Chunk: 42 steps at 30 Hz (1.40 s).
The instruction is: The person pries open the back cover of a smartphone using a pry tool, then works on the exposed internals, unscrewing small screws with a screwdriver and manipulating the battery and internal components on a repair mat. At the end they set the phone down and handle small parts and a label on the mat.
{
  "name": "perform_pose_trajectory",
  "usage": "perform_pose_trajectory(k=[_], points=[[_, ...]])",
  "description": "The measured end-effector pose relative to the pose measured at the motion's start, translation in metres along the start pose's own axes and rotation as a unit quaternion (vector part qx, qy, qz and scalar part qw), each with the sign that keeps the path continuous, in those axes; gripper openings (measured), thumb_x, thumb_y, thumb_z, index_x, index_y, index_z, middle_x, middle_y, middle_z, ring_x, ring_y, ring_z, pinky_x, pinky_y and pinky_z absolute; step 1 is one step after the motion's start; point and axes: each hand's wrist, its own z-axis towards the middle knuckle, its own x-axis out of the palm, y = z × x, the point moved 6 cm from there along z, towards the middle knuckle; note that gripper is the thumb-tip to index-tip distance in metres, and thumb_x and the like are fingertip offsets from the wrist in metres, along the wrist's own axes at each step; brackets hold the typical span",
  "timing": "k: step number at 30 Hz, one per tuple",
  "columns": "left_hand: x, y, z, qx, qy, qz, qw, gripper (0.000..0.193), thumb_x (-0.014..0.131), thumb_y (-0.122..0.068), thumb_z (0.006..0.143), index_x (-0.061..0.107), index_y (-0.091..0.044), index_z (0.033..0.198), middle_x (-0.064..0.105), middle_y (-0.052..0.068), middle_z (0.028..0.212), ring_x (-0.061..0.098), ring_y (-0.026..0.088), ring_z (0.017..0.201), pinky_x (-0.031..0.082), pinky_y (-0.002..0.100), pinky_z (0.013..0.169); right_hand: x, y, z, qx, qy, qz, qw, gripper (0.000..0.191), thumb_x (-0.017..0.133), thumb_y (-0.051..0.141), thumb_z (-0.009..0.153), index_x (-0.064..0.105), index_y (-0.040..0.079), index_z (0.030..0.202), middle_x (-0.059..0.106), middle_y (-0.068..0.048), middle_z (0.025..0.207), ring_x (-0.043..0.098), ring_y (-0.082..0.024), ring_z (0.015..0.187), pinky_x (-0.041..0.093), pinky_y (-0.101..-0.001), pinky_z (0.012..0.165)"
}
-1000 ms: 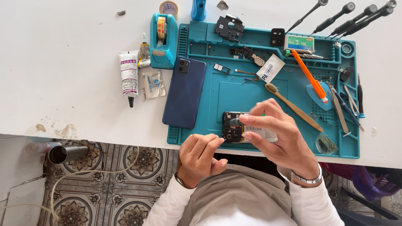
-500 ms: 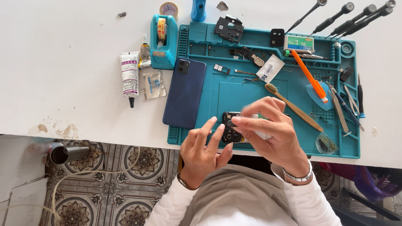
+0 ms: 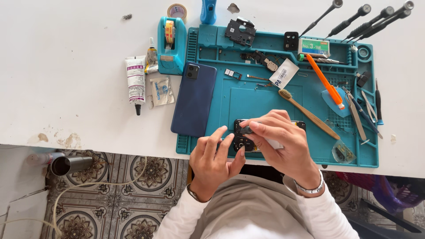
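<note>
An opened black phone [image 3: 242,132] lies at the near edge of the teal work mat [image 3: 265,95], mostly covered by my hands. My left hand [image 3: 214,161] steadies its left end, fingers spread and thumb at the phone's lower edge. My right hand [image 3: 283,141] pinches a small grey-tipped tool [image 3: 248,129], its tip pressed onto the phone's upper left. A white body shows under my right palm [image 3: 275,144]. A dark blue phone back cover [image 3: 194,99] rests on the mat's left edge, apart from both hands.
On the mat lie a wooden toothbrush [image 3: 307,113], an orange tool [image 3: 325,82], tweezers [image 3: 356,115], small black parts [image 3: 240,31] and a white label. A teal tape dispenser [image 3: 170,44], glue tube [image 3: 135,82] and screwdrivers [image 3: 367,20] sit on the white table.
My left hand has opened from curled below the phone and come up to hold its left end. My right hand shifted slightly, keeping the tool on the phone.
</note>
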Motion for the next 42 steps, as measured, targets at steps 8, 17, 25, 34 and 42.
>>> perform_pose_trajectory(k=[8, 17, 25, 34, 42], points=[[-0.004, -0.003, 0.002, 0.016, -0.006, -0.003, 1.0, 0.027, 0.071, -0.028, 0.095, 0.077, -0.004, 0.105, 0.071, 0.007, 0.111, 0.062, 0.019, 0.081, 0.053, 0.029, 0.063, -0.035, -0.023, -0.003, 0.054, -0.129, -0.028, 0.99, 0.036, 0.072, -0.004, 0.105, 0.046, 0.003, 0.128, 0.073, -0.016, 0.116, 0.076, -0.022, 0.11, 0.061, -0.0275, 0.092], [-0.004, -0.006, 0.002, 0.015, -0.003, 0.001, 1.0, 0.025, 0.072, -0.027, 0.094, 0.077, -0.005, 0.105, 0.071, 0.005, 0.108, 0.062, 0.018, 0.08, 0.053, 0.029, 0.064, -0.035, -0.049, 0.01, 0.069, -0.11, -0.174, 0.976, 0.033, 0.073, -0.009, 0.104, 0.047, -0.001, 0.122, 0.074, -0.021, 0.119, 0.076, -0.024, 0.108, 0.061, -0.029, 0.093], [-0.001, -0.005, 0.005, 0.013, -0.011, 0.001, 1.0, 0.025, 0.072, -0.028, 0.094, 0.077, -0.006, 0.104, 0.071, 0.004, 0.104, 0.062, 0.018, 0.081, 0.053, 0.029, 0.064, -0.036, -0.05, 0.013, 0.08, -0.12, -0.162, 0.976, 0.032, 0.073, -0.008, 0.103, 0.046, -0.001, 0.119, 0.075, -0.02, 0.117, 0.076, -0.023, 0.107, 0.06, -0.0294, 0.095], [0.0, -0.005, 0.004, 0.016, -0.006, 0.01, 1.0, 0.025, 0.072, -0.028, 0.094, 0.077, -0.006, 0.104, 0.071, 0.002, 0.103, 0.062, 0.018, 0.081, 0.053, 0.029, 0.064, -0.036, -0.054, 0.011, 0.084, -0.125, -0.146, 0.978, 0.032, 0.072, -0.007, 0.104, 0.046, 0.0, 0.121, 0.074, -0.021, 0.118, 0.075, -0.023, 0.108, 0.06, -0.0305, 0.098], [-0.003, -0.004, 0.005, 0.016, -0.009, -0.002, 1.0, 0.025, 0.072, -0.028, 0.094, 0.076, -0.005, 0.105, 0.07, 0.004, 0.104, 0.062, 0.018, 0.081, 0.054, 0.029, 0.066, -0.043, -0.041, -0.01, 0.109, -0.173, 0.032, 0.978, 0.04, 0.071, 0.001, 0.109, 0.04, 0.004, 0.135, 0.07, -0.017, 0.111, 0.075, -0.021, 0.104, 0.063, -0.0279, 0.091]])
